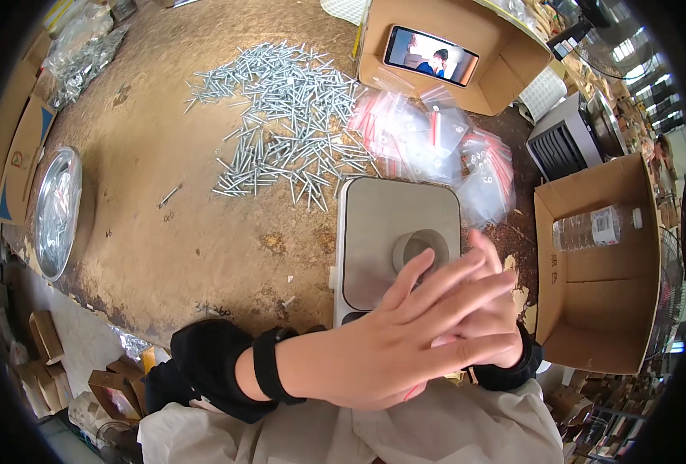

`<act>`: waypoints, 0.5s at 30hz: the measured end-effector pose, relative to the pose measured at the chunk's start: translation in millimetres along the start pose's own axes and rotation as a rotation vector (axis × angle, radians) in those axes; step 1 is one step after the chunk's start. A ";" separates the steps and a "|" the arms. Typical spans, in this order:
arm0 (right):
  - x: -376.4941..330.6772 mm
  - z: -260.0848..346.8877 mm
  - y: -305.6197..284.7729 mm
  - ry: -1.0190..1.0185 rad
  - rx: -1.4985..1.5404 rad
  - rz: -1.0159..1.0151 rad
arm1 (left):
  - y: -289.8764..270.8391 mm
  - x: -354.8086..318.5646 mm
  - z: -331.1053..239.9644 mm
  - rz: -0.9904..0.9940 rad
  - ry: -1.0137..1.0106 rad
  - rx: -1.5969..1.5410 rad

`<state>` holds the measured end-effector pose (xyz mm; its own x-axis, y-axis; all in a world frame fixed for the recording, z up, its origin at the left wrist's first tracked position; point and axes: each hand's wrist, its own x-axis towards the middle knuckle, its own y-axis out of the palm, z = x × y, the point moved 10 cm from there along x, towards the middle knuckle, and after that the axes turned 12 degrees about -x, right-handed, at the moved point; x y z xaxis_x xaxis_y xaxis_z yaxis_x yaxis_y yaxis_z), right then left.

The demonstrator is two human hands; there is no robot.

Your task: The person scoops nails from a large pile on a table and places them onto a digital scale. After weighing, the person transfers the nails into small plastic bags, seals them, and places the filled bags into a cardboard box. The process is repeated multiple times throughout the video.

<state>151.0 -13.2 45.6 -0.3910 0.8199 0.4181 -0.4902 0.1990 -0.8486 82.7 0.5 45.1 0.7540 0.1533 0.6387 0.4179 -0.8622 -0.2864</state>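
Left hand [416, 340] flat, fingers spread, crossing over the right hand [497, 325]. Right is mostly covered; can't tell if it's gripping anything.

Just beyond and partly under the fingers: scale [370, 232], with a grey round cup [400, 251] on its plate. Cup looks stiff and light, would slide easily; pinch the rim.

Past the scale, ahead of the hands: clear zip bags [412, 143], red-edged, in a loose heap. Thin, limp, probably slippery and prone to sticking together; take one by its red edge, rub to separate.

Ahead and left of the hands: spread of screws [289, 93]. Hard, light singly, heavier by the fistful, tips likely prickly; pick by the shank.

Right of the hands: carton [602, 309] with a plastic bottle [590, 230]. Farthest ahead: phone [432, 56] propped in another box [509, 69].
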 end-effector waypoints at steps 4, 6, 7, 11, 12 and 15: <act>-2.5 8.0 -22.7 -0.055 0.103 -0.166 | -15.6 4.1 6.9 -0.071 -0.111 -0.153; -5.8 8.8 -32.2 -0.102 0.152 -0.214 | -30.0 -1.2 15.6 -0.099 -0.259 -0.243; -9.5 7.6 -35.9 -0.095 0.171 -0.231 | -37.6 -2.6 17.0 -0.136 -0.236 -0.147; -16.9 2.0 -43.5 -0.042 0.234 -0.323 | -48.6 -4.1 9.3 -0.237 -0.146 -0.137; -18.3 -0.8 -44.1 -0.023 0.255 -0.335 | -50.3 -4.1 8.3 -0.250 -0.146 -0.151; -13.6 0.5 -39.0 -0.054 0.285 -0.287 | -53.2 -5.1 5.6 -0.265 -0.134 -0.183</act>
<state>175.1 -32.4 73.2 -0.2434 0.7219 0.6478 -0.7786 0.2528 -0.5743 59.5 48.3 53.1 0.6963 0.4348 0.5711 0.5192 -0.8545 0.0175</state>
